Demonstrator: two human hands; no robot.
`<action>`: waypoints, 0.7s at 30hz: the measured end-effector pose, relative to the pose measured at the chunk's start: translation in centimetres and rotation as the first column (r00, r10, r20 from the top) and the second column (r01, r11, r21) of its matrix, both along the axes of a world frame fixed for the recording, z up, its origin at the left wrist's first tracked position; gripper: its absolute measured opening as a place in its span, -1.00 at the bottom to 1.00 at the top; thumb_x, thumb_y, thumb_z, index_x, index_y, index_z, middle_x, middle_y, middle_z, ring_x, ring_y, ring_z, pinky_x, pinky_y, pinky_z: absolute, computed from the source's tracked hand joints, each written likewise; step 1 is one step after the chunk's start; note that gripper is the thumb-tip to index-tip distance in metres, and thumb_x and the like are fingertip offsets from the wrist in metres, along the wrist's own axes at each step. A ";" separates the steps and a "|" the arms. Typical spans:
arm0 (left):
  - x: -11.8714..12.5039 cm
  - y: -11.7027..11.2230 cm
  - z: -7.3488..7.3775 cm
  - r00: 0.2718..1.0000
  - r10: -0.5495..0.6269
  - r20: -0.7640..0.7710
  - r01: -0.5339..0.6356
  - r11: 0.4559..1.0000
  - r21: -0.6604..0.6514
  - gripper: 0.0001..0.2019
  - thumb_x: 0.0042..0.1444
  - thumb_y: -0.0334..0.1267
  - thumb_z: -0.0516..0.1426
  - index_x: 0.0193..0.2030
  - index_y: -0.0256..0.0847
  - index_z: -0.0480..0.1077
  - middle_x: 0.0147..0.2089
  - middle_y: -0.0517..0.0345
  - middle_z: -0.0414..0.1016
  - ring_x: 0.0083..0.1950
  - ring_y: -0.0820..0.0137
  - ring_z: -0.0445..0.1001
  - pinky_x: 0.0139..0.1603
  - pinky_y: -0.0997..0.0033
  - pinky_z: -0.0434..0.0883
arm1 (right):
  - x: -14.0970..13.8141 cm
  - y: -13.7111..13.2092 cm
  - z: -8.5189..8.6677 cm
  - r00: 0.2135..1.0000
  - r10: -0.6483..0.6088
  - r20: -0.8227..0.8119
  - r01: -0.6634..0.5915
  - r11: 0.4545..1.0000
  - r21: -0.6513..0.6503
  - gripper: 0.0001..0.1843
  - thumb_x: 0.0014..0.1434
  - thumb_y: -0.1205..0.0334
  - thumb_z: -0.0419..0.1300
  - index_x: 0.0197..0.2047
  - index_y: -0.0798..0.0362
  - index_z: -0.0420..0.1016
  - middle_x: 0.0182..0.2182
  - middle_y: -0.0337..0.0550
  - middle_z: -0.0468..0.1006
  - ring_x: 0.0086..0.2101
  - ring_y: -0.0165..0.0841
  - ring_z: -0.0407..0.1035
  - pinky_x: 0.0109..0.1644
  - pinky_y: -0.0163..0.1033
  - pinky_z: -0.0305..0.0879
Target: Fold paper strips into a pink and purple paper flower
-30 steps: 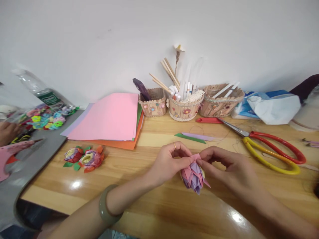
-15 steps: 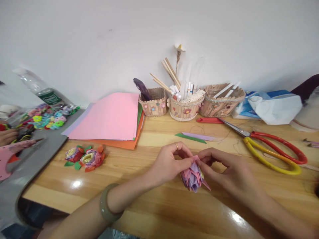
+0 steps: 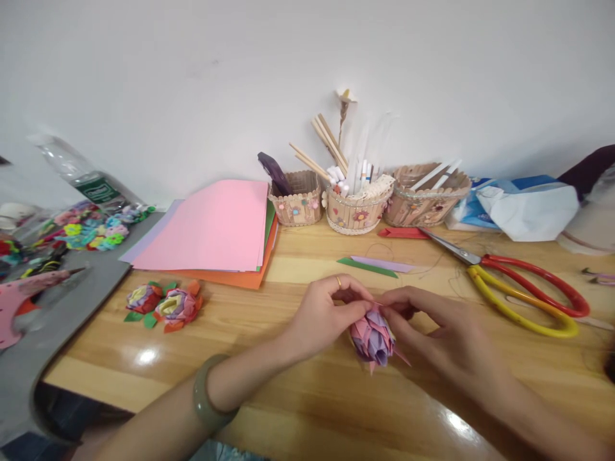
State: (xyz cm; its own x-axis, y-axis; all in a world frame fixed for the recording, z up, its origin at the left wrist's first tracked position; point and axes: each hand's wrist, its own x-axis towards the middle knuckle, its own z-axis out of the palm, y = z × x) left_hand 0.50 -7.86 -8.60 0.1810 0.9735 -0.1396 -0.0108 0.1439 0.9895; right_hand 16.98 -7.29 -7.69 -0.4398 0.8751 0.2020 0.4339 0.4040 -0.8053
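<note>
Your left hand (image 3: 324,314) and right hand (image 3: 439,326) pinch the paper flower (image 3: 373,338) at its far end; likely shaping step. Next probably calls for light, even pressure.

The paper flower (image 3: 373,339) shows pink and lilac, the bracelet (image 3: 204,398) grey-green.

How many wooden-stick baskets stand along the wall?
3: the left basket beside the paper stack, the middle basket with wooden sticks in it, and the right basket beside the blue-and-white packet. None appears hidden.
</note>
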 end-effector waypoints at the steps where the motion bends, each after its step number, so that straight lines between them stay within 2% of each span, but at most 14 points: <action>1: 0.0 0.1 0.1 0.999 -0.007 0.042 0.008 0.999 -0.032 -0.86 -0.08 -0.29 0.17 -0.35 -0.29 0.39 -0.39 0.17 0.41 -0.41 0.52 0.35 -0.36 0.50 0.29 | 0.1 -0.1 0.1 1.000 -0.003 0.009 0.003 0.999 0.050 -0.88 0.13 0.30 0.08 -0.31 0.03 0.44 -0.54 -0.26 0.51 -0.53 -0.44 0.39 -0.45 -0.35 0.32; 4: -0.1 0.5 0.4 0.989 -0.066 0.133 0.086 0.986 -0.144 -0.71 -0.07 -0.24 0.17 -0.17 -0.27 0.39 -0.23 0.09 0.42 -0.28 0.48 0.37 -0.25 0.48 0.29 | 0.5 -0.1 0.1 0.999 -0.010 0.053 -0.004 0.966 0.258 -0.90 0.12 0.33 0.08 -0.31 0.02 0.42 -0.49 -0.23 0.53 -0.49 -0.42 0.41 -0.41 -0.32 0.34; 6: -0.2 0.5 0.5 0.969 -0.170 0.180 0.204 0.960 -0.192 -0.66 -0.07 -0.18 0.18 -0.13 -0.28 0.39 -0.21 0.07 0.43 -0.27 0.47 0.36 -0.24 0.48 0.29 | 0.7 0.0 0.0 0.997 -0.031 0.072 -0.001 0.911 0.413 -0.91 0.11 0.36 0.10 -0.31 0.02 0.40 -0.48 -0.21 0.53 -0.48 -0.41 0.42 -0.42 -0.32 0.33; 8: -0.5 0.5 0.3 0.915 -0.301 0.268 0.361 0.908 -0.213 -0.64 -0.07 -0.11 0.18 -0.15 -0.28 0.41 -0.26 0.07 0.43 -0.30 0.47 0.36 -0.26 0.48 0.30 | 0.9 0.1 0.0 0.996 -0.047 0.075 0.001 0.853 0.521 -0.90 0.09 0.39 0.12 -0.30 0.01 0.38 -0.47 -0.20 0.54 -0.47 -0.41 0.42 -0.43 -0.32 0.32; 11: -1.0 0.3 0.2 0.800 -0.405 0.444 0.545 0.800 -0.251 -0.60 -0.11 -0.02 0.18 -0.21 -0.29 0.42 -0.28 0.03 0.41 -0.28 0.40 0.40 -0.32 0.44 0.34 | 1.2 0.1 0.0 0.998 -0.029 0.061 -0.012 0.807 0.591 -0.82 0.08 0.45 0.12 -0.25 0.01 0.36 -0.45 -0.20 0.54 -0.45 -0.43 0.42 -0.41 -0.35 0.32; 13: -1.1 0.3 0.2 0.769 -0.430 0.472 0.590 0.762 -0.266 -0.60 -0.12 -0.07 0.21 -0.14 -0.23 0.39 -0.25 0.05 0.40 -0.26 0.38 0.40 -0.34 0.43 0.37 | 1.5 0.1 0.0 0.998 0.006 0.055 -0.038 0.799 0.600 -0.76 0.08 0.50 0.11 -0.21 0.00 0.36 -0.41 -0.19 0.55 -0.42 -0.43 0.43 -0.37 -0.35 0.33; 15: -1.0 0.2 0.2 0.785 -0.472 0.402 0.585 0.779 -0.226 -0.56 -0.13 -0.17 0.23 -0.05 -0.14 0.35 -0.19 0.09 0.38 -0.22 0.39 0.39 -0.28 0.39 0.37 | 1.6 0.2 -0.1 0.997 0.064 0.053 -0.083 0.806 0.586 -0.70 0.07 0.53 0.09 -0.18 -0.02 0.35 -0.35 -0.18 0.55 -0.36 -0.42 0.44 -0.32 -0.35 0.34; 17: -0.7 0.3 0.2 0.849 -0.467 0.248 0.505 0.856 -0.116 -0.53 -0.17 -0.25 0.25 -0.04 -0.14 0.34 -0.13 0.09 0.35 -0.14 0.36 0.37 -0.15 0.32 0.35 | 1.6 0.2 -0.1 0.996 0.084 0.034 -0.089 0.826 0.557 -0.70 0.07 0.53 0.08 -0.18 -0.03 0.36 -0.27 -0.16 0.53 -0.28 -0.40 0.43 -0.24 -0.32 0.34; 19: -0.3 0.3 -0.1 0.947 -0.317 0.043 0.315 0.947 0.058 -0.55 -0.22 -0.30 0.27 -0.10 -0.19 0.36 -0.07 0.05 0.28 -0.02 0.30 0.31 0.00 0.26 0.29 | 1.4 0.3 -0.1 1.000 0.007 -0.017 0.002 0.868 0.496 -0.75 0.08 0.48 0.09 -0.21 -0.03 0.37 -0.22 -0.14 0.49 -0.21 -0.36 0.39 -0.19 -0.28 0.32; 21: 0.0 0.2 -0.5 0.982 -0.107 -0.156 0.143 0.961 0.239 -0.59 -0.22 -0.33 0.26 -0.14 -0.19 0.37 -0.02 0.02 0.18 0.08 0.26 0.23 0.08 0.24 0.26 | 1.1 0.5 0.1 0.993 -0.111 -0.048 0.121 0.927 0.354 -0.88 0.12 0.35 0.09 -0.25 -0.01 0.38 -0.27 -0.15 0.48 -0.26 -0.35 0.38 -0.26 -0.28 0.31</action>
